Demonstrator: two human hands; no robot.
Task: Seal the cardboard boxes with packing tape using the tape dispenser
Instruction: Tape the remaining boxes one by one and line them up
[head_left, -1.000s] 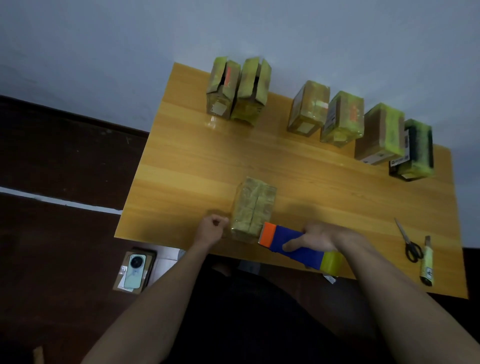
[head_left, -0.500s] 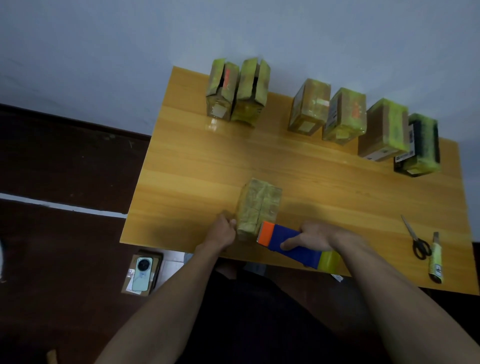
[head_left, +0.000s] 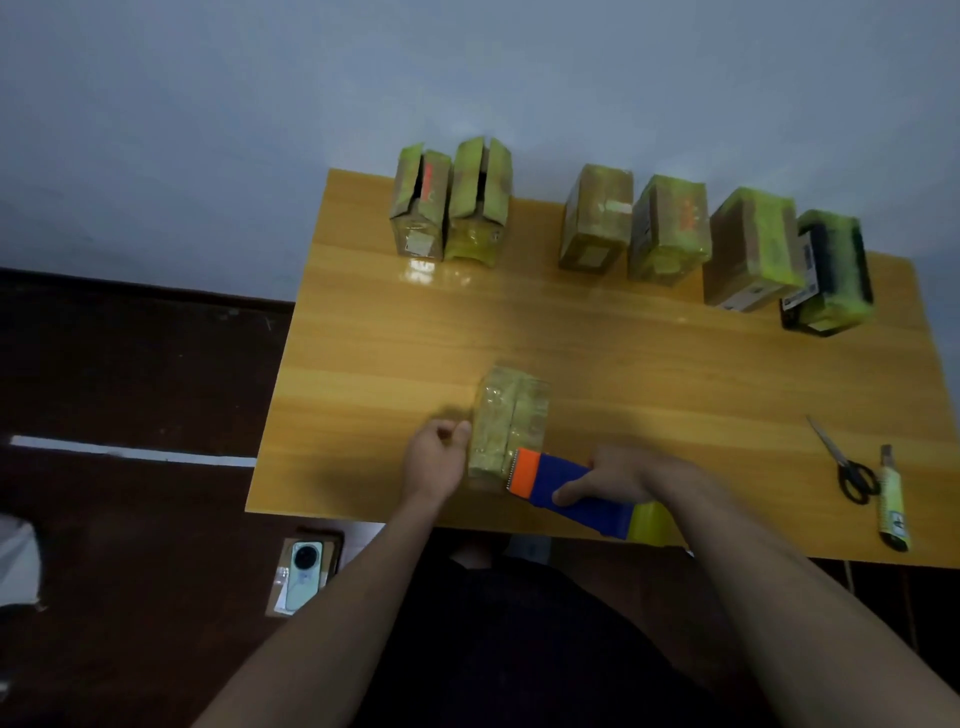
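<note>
Small tape-wrapped cardboard box (head_left: 511, 423) sits near table's (head_left: 649, 364) front edge, probably light and slick. Left hand (head_left: 435, 458) pinches its side; right hand (head_left: 621, 474) grips the tape dispenser (head_left: 566, 487) body.

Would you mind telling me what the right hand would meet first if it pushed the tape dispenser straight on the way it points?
Most likely the box directly ahead: the right hand holds the tape dispenser with its orange end at the box's near right edge, seemingly touching already, though depth is unclear.

Blue-and-orange tape dispenser (head_left: 571, 491), yellow-green tape
</note>
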